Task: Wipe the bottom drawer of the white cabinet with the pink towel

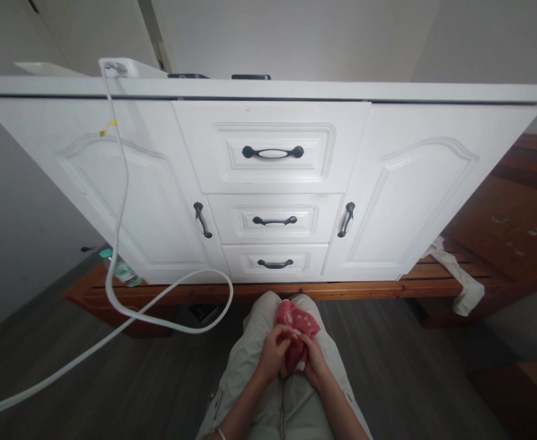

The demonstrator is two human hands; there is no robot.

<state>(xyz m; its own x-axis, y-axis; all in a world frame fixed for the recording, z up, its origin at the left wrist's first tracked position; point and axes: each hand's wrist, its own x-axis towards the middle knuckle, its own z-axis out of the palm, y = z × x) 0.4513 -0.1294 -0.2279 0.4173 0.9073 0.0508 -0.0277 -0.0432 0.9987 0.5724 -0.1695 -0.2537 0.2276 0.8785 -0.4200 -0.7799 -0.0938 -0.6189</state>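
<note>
A small red cloth item (301,319) with a pale pattern and a whitish edge lies bunched between my knees, on my light trousers (245,373). It is crumpled, and I cannot tell its exact kind. My left hand (274,349) pinches its middle from the left, with thumb and fingers drawn together. From the right, my right hand (315,359) grips the same cloth, its fingers curled around the edge. Both hands are close together, and part of the cloth's lower end hangs between them.
Ahead stands a white cabinet (273,177) with dark handles. A white cable (124,183) runs down from its top and loops left of my legs. A bottle (124,271) stands at left on the wooden bench (342,291); white cloth (468,290) hangs over it at right.
</note>
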